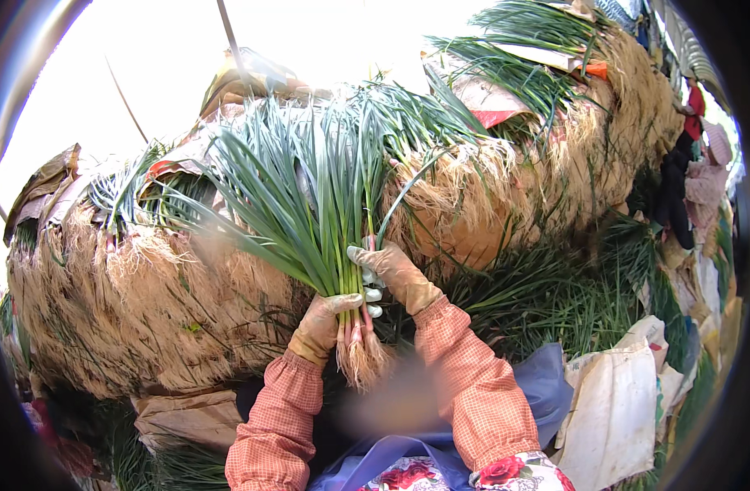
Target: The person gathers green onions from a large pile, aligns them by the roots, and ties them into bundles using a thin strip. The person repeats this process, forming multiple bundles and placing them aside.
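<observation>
A bunch of green garlic plants (344, 270), with flat green leaves, pink stems and pale roots, is held upright before me, roots down. My left hand (327, 316), in a light, stained glove, is closed around the lower stems. My right hand (393, 267), gloved with whitish fingertips, grips the bunch a little higher on its right side, by a stem there; part of its fingers is hidden behind the stems. Behind the bunch, more green garlic (436, 123) lies on top of a long heap, roots towards me.
The long heap (148, 313) shows a wall of dry, hanging roots. Sacks (485, 101) lie on its top. Loose green leaves (553, 301) cover the ground at right, beside a white woven sack (614, 405). A brown sack (191, 417) lies lower left. People (697, 178) are at the far right.
</observation>
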The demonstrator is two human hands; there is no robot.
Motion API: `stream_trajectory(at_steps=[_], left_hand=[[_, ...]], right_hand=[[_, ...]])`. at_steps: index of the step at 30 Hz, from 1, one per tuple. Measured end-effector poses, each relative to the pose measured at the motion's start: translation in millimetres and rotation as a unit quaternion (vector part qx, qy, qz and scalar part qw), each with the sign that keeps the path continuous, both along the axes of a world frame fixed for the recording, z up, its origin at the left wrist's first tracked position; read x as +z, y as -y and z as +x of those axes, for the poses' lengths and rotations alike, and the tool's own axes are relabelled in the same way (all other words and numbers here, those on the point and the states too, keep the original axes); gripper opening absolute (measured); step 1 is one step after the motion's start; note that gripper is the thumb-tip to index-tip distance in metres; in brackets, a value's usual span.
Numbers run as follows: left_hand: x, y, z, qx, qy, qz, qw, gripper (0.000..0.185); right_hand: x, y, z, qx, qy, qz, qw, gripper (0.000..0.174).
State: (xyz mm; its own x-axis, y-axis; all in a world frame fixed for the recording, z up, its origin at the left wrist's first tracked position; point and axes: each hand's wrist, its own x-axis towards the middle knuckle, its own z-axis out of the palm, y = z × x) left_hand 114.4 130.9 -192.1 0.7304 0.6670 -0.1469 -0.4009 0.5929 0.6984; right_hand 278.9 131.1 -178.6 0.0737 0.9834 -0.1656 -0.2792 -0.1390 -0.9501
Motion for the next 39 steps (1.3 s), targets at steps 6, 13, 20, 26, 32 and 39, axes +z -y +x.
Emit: stream_trajectory(at_steps=[6, 13, 20, 26, 32, 39], left_hand=[[-19, 0, 11, 0.031, -0.023, -0.003, 0.999, 0.031], [-6, 2, 29, 0.077, 0.045, -0.027, 0.996, 0.032], [87, -41, 12, 0.187, -0.056, 0.222, 0.955, 0.022], [54, -63, 36, 0.084, 0.009, 0.102, 0.991, 0.028], [37, -64, 29, 0.112, 0.05, 0.012, 0.992, 0.042], [37, -61, 38, 0.06, 0.006, 0.067, 0.996, 0.031]], right_hand=[[-9, 18, -1, -0.101, 0.332, 0.093, 0.933, 0.037], [-22, 38, 71, -0.102, 0.468, 0.098, 0.872, 0.025], [1, 83, 133, 0.366, 0.682, -0.258, 0.578, 0.062], [66, -41, 125, -0.093, 0.672, -0.067, 0.732, 0.038], [85, -51, 97, -0.088, 0.663, -0.074, 0.739, 0.056], [24, 13, 39, -0.063, 0.695, 0.396, 0.596, 0.017]])
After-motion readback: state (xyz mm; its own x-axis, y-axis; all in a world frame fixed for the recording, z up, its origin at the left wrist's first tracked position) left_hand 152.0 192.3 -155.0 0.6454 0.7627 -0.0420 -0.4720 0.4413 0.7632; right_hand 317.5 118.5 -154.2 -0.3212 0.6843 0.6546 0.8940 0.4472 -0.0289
